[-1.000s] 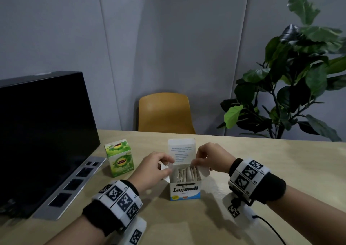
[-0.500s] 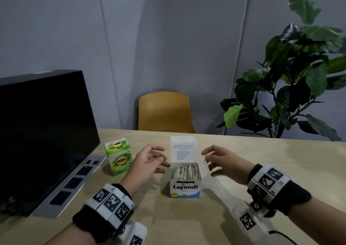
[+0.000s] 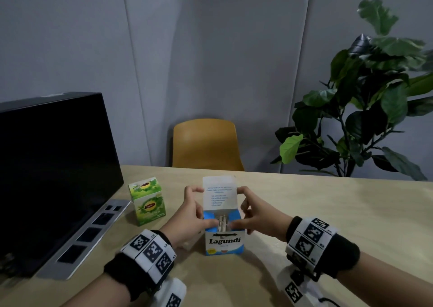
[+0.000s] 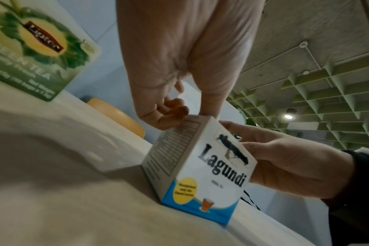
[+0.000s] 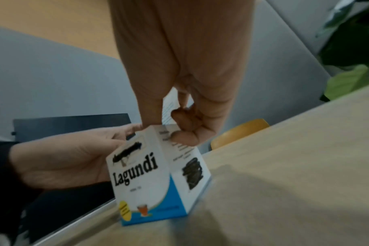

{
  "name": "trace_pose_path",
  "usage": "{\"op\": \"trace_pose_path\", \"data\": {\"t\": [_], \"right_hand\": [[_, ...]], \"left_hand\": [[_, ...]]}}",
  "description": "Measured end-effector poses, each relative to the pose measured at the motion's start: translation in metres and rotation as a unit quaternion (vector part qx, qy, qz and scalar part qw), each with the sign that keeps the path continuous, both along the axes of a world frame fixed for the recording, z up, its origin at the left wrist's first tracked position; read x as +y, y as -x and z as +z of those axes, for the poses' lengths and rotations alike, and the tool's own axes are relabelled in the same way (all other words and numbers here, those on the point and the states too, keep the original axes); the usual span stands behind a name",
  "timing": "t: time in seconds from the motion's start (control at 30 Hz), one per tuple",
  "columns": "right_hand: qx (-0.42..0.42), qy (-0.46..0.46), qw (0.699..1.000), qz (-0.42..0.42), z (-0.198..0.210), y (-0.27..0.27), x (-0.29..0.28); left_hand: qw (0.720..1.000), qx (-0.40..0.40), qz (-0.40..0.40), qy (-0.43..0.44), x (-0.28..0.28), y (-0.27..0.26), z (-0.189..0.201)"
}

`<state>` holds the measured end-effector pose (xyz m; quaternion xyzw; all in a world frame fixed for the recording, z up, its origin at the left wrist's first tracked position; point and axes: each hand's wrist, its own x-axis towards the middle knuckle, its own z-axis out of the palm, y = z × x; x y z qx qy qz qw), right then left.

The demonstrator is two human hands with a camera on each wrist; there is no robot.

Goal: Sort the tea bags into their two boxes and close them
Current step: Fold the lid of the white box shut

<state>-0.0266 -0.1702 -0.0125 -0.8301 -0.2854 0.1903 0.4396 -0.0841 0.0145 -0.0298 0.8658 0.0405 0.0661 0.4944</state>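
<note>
While its lid flap stands upright at the far edge, the Lagundi box (image 3: 224,238) sits near the table's (image 3: 328,213) front, tea bags (image 3: 222,222) showing inside; the left hand (image 3: 192,215) and right hand (image 3: 255,215) flank it, equally near, fingers curled, thumbs pressing the side flaps inward over the opening; the lid likely folds toward the person next; the green Lipton box (image 3: 147,200) stands closed, apart on the left.

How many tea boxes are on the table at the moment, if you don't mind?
2: the green Lipton box stands shut beside the monitor; the Lagundi box stands open at centre between both hands.
</note>
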Motion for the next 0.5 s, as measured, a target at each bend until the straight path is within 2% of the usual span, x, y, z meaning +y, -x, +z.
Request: {"op": "trace_pose_path", "data": {"t": [0.1,0.17,0.27,0.37,0.5], "right_hand": [[-0.073,-0.036,0.997,-0.009,0.002,-0.001,-0.006],[-0.131,-0.047,0.990,0.015,0.003,-0.001,-0.009],[-0.195,0.021,0.978,0.070,0.006,0.005,-0.010],[-0.161,0.111,0.971,0.138,0.009,0.009,-0.010],[-0.152,0.150,0.959,0.188,0.012,0.018,-0.009]], "left_hand": [[1.000,-0.016,-0.013,-0.009,0.003,0.001,0.003],[0.999,-0.025,-0.009,-0.019,0.004,0.003,0.006],[0.993,-0.032,-0.044,-0.108,0.005,0.010,0.009],[0.975,-0.042,-0.111,-0.185,0.008,0.018,0.015],[0.953,0.017,-0.183,-0.243,0.016,0.027,0.019]]}}
